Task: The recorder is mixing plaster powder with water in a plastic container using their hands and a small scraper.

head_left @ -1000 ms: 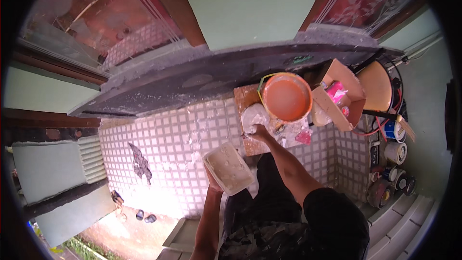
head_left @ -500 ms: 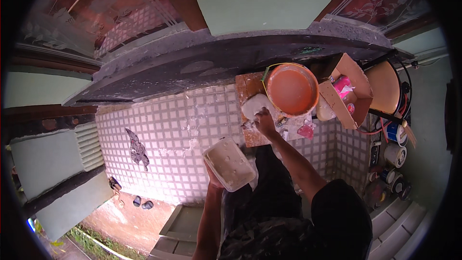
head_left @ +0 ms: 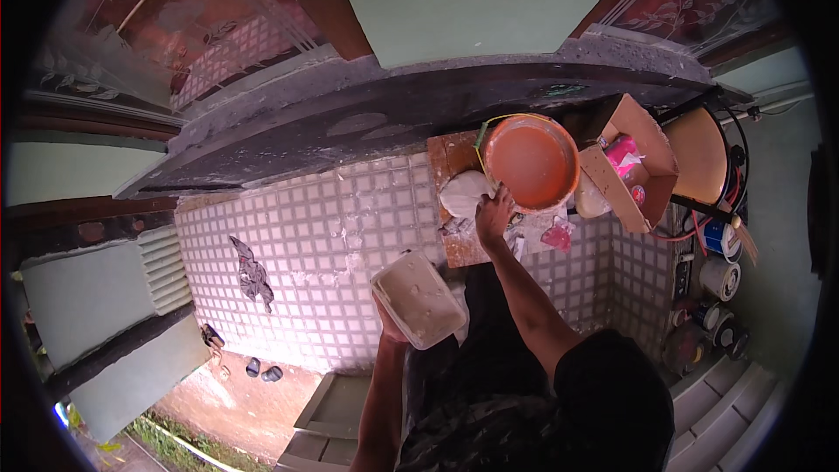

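Note:
My left hand (head_left: 391,325) grips a rectangular whitish plastic tub (head_left: 418,299) by its left side, fingers mostly underneath it. Pale residue coats the tub's inside, and it is tilted above the tiled floor. My right hand (head_left: 495,214) is closed, fingertips together, at the near-left rim of a round orange basin (head_left: 531,164); whatever sits between the fingers is too small to make out. Just left of those fingers lies a whitish rounded mass (head_left: 463,195), perhaps a bag of powder. Both rest on a brown wooden board (head_left: 443,154).
A cardboard box (head_left: 651,182) with pink items stands right of the basin, and a pink packet (head_left: 557,234) lies nearer. Paint cans (head_left: 719,280) and cables line the right wall. A dark rag (head_left: 252,275) lies on the tiles; a low black ledge (head_left: 288,153) runs behind.
My right hand has moved slightly right, off the whitish mass and up to the basin's rim. My left hand and the tub stay almost where they were.

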`<state>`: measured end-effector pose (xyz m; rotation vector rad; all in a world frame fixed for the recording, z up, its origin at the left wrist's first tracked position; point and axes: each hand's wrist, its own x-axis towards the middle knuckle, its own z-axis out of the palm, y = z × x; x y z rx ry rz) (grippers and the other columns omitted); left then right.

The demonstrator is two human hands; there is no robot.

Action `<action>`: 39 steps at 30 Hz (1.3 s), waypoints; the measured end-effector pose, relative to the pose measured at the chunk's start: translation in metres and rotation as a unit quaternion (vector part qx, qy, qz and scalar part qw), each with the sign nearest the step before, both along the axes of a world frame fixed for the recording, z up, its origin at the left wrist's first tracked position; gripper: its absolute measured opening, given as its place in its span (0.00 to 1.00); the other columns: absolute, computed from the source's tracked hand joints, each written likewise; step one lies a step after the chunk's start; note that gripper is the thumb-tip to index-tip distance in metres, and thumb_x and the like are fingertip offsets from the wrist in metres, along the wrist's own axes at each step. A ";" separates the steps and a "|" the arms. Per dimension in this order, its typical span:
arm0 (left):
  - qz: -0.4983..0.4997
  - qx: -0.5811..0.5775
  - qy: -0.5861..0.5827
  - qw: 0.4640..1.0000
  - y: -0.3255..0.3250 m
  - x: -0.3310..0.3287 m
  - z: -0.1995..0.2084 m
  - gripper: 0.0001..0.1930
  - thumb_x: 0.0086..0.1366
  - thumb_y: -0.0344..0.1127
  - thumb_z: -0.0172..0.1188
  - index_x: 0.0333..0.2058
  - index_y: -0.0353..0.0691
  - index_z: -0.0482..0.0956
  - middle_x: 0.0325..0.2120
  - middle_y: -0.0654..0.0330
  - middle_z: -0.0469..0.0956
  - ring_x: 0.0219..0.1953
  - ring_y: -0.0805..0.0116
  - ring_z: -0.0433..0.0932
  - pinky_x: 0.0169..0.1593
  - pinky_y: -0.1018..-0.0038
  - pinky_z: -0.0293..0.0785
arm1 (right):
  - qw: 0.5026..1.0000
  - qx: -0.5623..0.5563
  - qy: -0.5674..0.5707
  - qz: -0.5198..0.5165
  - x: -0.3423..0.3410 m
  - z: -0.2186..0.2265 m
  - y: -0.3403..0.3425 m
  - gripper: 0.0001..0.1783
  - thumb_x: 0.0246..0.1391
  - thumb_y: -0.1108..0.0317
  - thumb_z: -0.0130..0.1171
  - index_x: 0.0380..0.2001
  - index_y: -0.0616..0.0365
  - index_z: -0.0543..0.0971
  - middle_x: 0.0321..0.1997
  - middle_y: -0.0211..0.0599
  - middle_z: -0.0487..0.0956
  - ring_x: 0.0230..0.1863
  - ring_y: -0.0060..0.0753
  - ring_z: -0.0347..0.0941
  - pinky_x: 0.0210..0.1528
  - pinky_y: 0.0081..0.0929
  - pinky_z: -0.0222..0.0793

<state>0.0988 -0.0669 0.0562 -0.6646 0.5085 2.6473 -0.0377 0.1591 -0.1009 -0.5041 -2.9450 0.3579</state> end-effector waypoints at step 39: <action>-0.018 -0.055 -0.086 0.995 -0.003 0.003 -0.002 0.44 0.58 0.72 0.41 0.62 0.45 0.57 0.57 0.57 0.65 0.56 0.55 0.68 0.57 0.53 0.65 | 0.934 -0.351 -0.020 0.061 -0.030 -0.102 -0.009 0.12 0.37 0.77 0.52 0.29 0.67 0.78 0.31 0.57 0.78 0.39 0.57 0.75 0.44 0.45 0.71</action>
